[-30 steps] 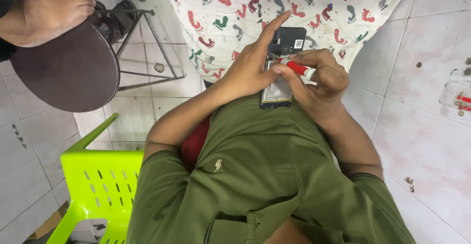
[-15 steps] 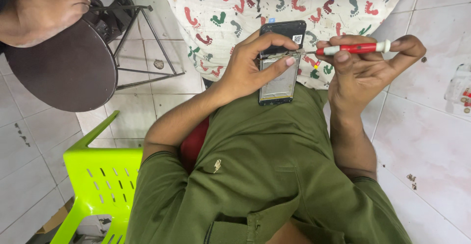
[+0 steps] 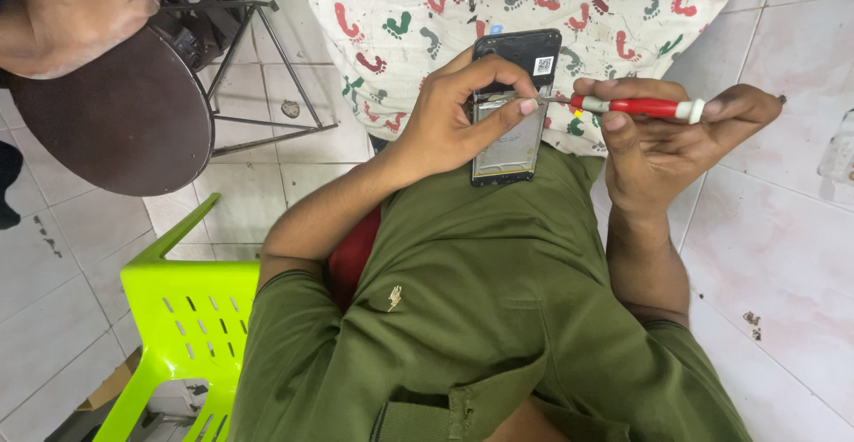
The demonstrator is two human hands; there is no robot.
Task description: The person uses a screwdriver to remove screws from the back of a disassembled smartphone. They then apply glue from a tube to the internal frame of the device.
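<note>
The opened phone (image 3: pixel 511 108) sits upright in the frame, held above the person's lap against a white cloth printed with coloured footprints (image 3: pixel 427 6). Its back cover is off: the upper part is a black housing bearing a small square label near the right corner, and the lower part shows a flat silver-grey metal plate with a thin dark frame around it (finer parts of the board cannot be made out). The left hand (image 3: pixel 463 117) wraps the phone from the left side, fingers (image 3: pixel 498 73) curled closed over the top edge of the silver plate and the thumb pressed across its face, so the phone is firmly gripped. The right hand (image 3: pixel 667 135) is closed around a red-handled screwdriver (image 3: pixel 636 106) with a white end cap, held nearly level; the forefinger is stretched along the cap end and the thumb pinches the shaft side. The metal tip meets the phone at the seam between black housing and silver plate, just beside the left thumb tip. The person wears an olive green shirt (image 3: pixel 480 317). To the left stand a lime green plastic chair (image 3: pixel 182 317) and a round dark brown stool (image 3: pixel 124 122) on a tiled floor (image 3: pixel 783 229), with another person's bare foot (image 3: pixel 76 11) resting on the stool.
</note>
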